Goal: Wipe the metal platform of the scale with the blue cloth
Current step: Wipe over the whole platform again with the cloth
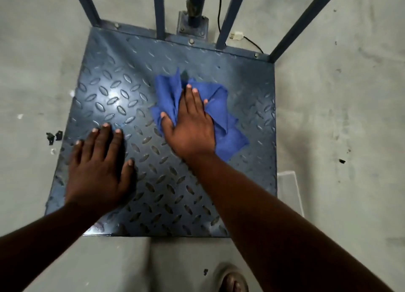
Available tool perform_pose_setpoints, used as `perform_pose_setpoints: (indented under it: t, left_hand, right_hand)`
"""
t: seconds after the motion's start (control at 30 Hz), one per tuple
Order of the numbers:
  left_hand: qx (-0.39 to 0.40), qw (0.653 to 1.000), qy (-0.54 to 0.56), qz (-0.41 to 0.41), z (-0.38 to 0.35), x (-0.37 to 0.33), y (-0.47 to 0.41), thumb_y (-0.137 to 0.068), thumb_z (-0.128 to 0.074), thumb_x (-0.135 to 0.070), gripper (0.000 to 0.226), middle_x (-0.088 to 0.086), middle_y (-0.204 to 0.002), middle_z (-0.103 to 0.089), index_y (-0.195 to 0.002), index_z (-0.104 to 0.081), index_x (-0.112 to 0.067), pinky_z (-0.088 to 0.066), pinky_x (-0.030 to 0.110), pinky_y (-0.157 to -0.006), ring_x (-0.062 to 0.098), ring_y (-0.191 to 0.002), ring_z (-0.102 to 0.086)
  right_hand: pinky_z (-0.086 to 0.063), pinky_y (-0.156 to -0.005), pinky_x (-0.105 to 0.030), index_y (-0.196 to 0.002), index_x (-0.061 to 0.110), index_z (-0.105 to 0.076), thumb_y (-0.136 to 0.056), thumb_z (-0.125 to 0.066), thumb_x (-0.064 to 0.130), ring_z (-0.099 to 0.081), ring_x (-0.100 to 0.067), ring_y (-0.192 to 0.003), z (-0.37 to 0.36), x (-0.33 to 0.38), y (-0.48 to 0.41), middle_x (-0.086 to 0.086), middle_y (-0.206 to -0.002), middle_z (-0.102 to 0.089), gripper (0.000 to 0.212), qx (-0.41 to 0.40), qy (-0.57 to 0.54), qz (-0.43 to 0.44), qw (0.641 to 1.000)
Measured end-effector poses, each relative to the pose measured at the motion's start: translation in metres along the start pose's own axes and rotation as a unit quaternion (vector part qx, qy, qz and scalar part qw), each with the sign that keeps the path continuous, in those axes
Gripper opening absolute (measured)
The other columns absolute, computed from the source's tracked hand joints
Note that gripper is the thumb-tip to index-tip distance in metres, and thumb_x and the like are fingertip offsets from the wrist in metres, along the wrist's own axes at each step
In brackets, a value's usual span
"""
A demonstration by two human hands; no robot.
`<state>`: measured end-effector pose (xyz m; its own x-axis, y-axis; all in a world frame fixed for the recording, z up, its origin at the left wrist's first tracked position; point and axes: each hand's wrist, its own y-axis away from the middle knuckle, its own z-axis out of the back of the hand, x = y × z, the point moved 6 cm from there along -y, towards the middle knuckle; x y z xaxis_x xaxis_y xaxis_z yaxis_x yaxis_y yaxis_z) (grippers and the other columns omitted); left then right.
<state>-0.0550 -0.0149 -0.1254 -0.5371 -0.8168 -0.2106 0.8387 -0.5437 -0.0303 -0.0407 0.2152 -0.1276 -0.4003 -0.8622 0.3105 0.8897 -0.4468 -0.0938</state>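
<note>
The scale's metal platform is a dark blue-grey tread plate lying on the floor and filling the middle of the view. A crumpled blue cloth lies on its centre-right part. My right hand presses flat on the cloth with straight, spread fingers; the cloth sticks out around it. My left hand rests flat on the bare plate near its left edge, fingers straight, holding nothing.
Blue metal rails and a central post rise from the platform's far edge. A black cable with a white plug lies behind it. Grey concrete floor surrounds the scale, with dark debris at left. My foot shows at the bottom.
</note>
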Motion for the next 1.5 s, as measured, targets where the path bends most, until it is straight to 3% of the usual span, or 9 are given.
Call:
perform_pose_setpoints:
  t: [0.13, 0.3, 0.5, 0.7, 0.83, 0.97, 1.1, 1.23, 1.5]
  left_hand:
    - [0.025, 1.0, -0.013, -0.007, -0.008, -0.006, -0.033, -0.099, -0.036, -0.063, 0.087, 0.016, -0.177, -0.023, -0.169, -0.028, -0.012, -0.011, 0.058, -0.131, 0.04, -0.162, -0.022]
    - [0.02, 1.0, -0.021, 0.003, -0.013, -0.014, -0.06, -0.099, -0.04, -0.066, 0.088, 0.013, -0.177, -0.023, -0.169, -0.029, -0.013, -0.012, 0.058, -0.132, 0.032, -0.165, -0.02]
    - [0.033, 0.999, -0.017, 0.011, -0.005, -0.015, -0.06, -0.099, -0.039, -0.069, 0.089, 0.01, -0.179, -0.02, -0.171, -0.026, -0.017, -0.01, 0.055, -0.133, 0.028, -0.166, -0.017]
    - [0.014, 1.0, -0.01, 0.005, -0.004, -0.014, -0.057, -0.096, -0.038, -0.069, 0.09, 0.011, -0.177, -0.026, -0.168, -0.034, -0.016, -0.014, 0.056, -0.131, 0.031, -0.164, -0.023]
    - [0.009, 1.0, -0.004, 0.003, -0.004, -0.017, -0.056, -0.095, -0.037, -0.07, 0.09, 0.013, -0.175, -0.03, -0.167, -0.038, -0.014, -0.017, 0.057, -0.129, 0.034, -0.162, -0.026]
    - [0.021, 1.0, 0.0, 0.006, -0.006, -0.018, -0.058, -0.096, -0.031, -0.076, 0.094, 0.013, -0.176, -0.027, -0.168, -0.035, -0.015, -0.016, 0.058, -0.129, 0.033, -0.163, -0.023]
    - [0.098, 0.995, 0.012, 0.032, -0.01, -0.014, -0.063, -0.081, -0.022, -0.101, 0.123, 0.008, -0.181, -0.005, -0.173, -0.016, -0.02, -0.005, 0.056, -0.131, 0.028, -0.167, -0.004]
    - [0.269, 0.961, -0.019, 0.062, -0.01, -0.013, -0.056, -0.043, -0.019, -0.121, 0.165, 0.012, -0.172, 0.036, -0.168, 0.023, -0.022, 0.005, 0.058, -0.131, 0.034, -0.163, 0.024]
    - [0.406, 0.911, -0.058, 0.044, 0.016, -0.043, -0.002, -0.025, -0.072, -0.106, 0.193, 0.022, -0.154, 0.057, -0.145, 0.049, -0.015, 0.012, 0.067, -0.126, 0.046, -0.152, 0.041]
  right_hand:
    - [-0.013, -0.128, -0.04, -0.158, 0.004, -0.035, -0.097, -0.046, 0.052, -0.029, -0.028, -0.154, 0.003, 0.001, -0.004, -0.013, -0.165, -0.034, 0.078, 0.005, -0.009, -0.011, 1.0]
    - [-0.037, -0.116, -0.049, -0.142, 0.005, -0.051, -0.094, -0.056, 0.051, -0.048, -0.036, -0.133, 0.01, 0.003, -0.005, -0.016, -0.145, -0.051, 0.066, -0.04, -0.003, 0.008, 0.999]
    - [-0.036, -0.116, -0.047, -0.144, 0.01, -0.048, -0.095, -0.051, 0.054, -0.046, -0.035, -0.134, 0.007, 0.002, -0.007, -0.014, -0.147, -0.048, 0.066, -0.014, 0.013, 0.007, 1.0]
    - [0.002, -0.13, -0.045, -0.166, 0.019, -0.018, -0.095, -0.048, 0.071, -0.001, -0.026, -0.161, -0.003, -0.002, -0.009, -0.007, -0.174, -0.007, 0.093, 0.097, -0.05, 0.014, 0.994]
    - [-0.001, -0.13, -0.05, -0.166, 0.034, -0.001, -0.085, -0.056, 0.081, 0.021, -0.023, -0.158, 0.01, -0.032, -0.021, 0.0, -0.173, 0.018, 0.108, 0.226, -0.057, -0.016, 0.972]
    - [-0.002, -0.129, -0.057, -0.162, 0.044, 0.014, -0.077, -0.058, 0.087, 0.028, -0.032, -0.155, 0.018, -0.087, -0.017, -0.007, -0.169, 0.03, 0.119, 0.239, -0.054, -0.109, 0.963]
    - [0.002, -0.126, -0.057, -0.161, 0.04, 0.019, -0.08, -0.063, 0.081, 0.03, -0.038, -0.154, 0.032, -0.112, 0.01, -0.012, -0.166, 0.035, 0.122, 0.29, -0.026, -0.16, 0.943]
    - [-0.004, -0.127, -0.057, -0.164, 0.03, 0.014, -0.087, -0.07, 0.064, 0.02, -0.043, -0.156, 0.041, -0.079, 0.054, -0.021, -0.167, 0.028, 0.12, 0.305, 0.025, -0.146, 0.941]
    - [-0.008, -0.126, -0.064, -0.162, 0.025, 0.021, -0.085, -0.079, 0.052, 0.017, -0.047, -0.156, 0.028, -0.052, 0.076, -0.023, -0.165, 0.03, 0.13, 0.392, 0.103, -0.13, 0.905]
